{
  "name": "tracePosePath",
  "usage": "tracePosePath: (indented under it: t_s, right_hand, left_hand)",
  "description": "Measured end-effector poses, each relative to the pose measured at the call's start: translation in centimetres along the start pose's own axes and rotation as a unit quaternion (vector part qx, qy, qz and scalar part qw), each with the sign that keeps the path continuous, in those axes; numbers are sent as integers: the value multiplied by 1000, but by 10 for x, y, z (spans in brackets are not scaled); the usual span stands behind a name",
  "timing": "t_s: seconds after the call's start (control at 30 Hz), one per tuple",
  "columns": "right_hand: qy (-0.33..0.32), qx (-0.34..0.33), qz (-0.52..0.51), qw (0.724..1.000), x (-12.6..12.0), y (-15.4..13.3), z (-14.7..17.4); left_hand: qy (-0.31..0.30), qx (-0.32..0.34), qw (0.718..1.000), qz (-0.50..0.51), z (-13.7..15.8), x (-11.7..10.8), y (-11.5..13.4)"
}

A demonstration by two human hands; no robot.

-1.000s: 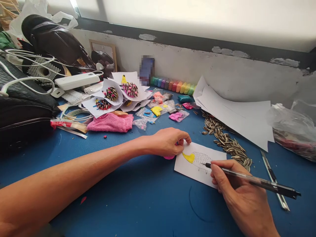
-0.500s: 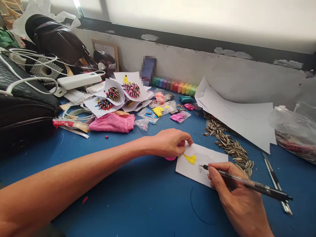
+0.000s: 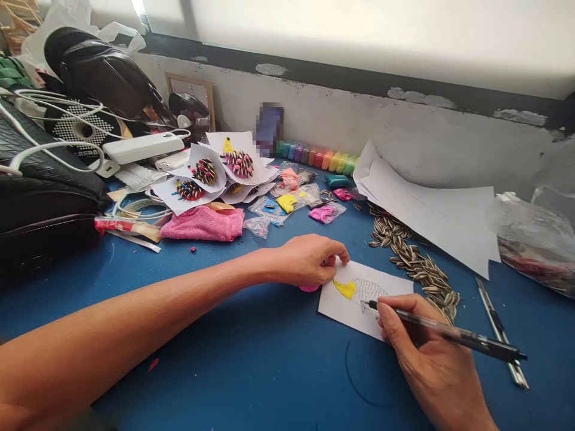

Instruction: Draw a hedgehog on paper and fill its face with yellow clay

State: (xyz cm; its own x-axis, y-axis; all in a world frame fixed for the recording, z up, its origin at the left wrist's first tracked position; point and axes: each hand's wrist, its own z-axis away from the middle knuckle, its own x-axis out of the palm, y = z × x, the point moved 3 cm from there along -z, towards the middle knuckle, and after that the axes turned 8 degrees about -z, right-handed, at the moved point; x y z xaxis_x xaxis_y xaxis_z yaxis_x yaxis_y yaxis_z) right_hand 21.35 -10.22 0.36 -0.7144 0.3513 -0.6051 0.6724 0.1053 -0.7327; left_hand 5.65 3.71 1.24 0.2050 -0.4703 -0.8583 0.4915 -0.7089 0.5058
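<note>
A small white paper card [image 3: 344, 316] lies on the blue table, bearing a line drawing of a rounded animal, its pointed head covered in yellow clay [image 3: 345, 290] and its body filled with short strokes. My left hand [image 3: 309, 260] holds the card's upper left corner, fingers curled. Partly hidden beneath that hand is a bright pink piece [image 3: 309, 288]. In my right hand [image 3: 431, 353] is a black pen [image 3: 467, 340], gripped near its tip, which rests at the lower part of the drawn body. Sunflower seeds [image 3: 420, 266] lie in a pile just beyond the card.
A utility knife [image 3: 501, 329] lies at right, near blank sheets [image 3: 431, 209] and a plastic bag [image 3: 534, 239]. Farther back are clay packets [image 3: 323, 212], a pink cloth [image 3: 202, 223] and seed-covered animal cards [image 3: 213, 173]. A black bag [image 3: 49, 203] and white power bank [image 3: 144, 146] occupy the left.
The pen tip shifts very slightly over the lower body of the drawing. Both hands otherwise keep their places; the whole view slides a little.
</note>
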Motion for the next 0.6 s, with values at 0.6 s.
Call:
tracePosePath:
  t_s: [0.6]
  right_hand:
    - [-3,21,-34,999,1,2,0]
  left_hand:
    - [7,1,1000,5,0,2,-1]
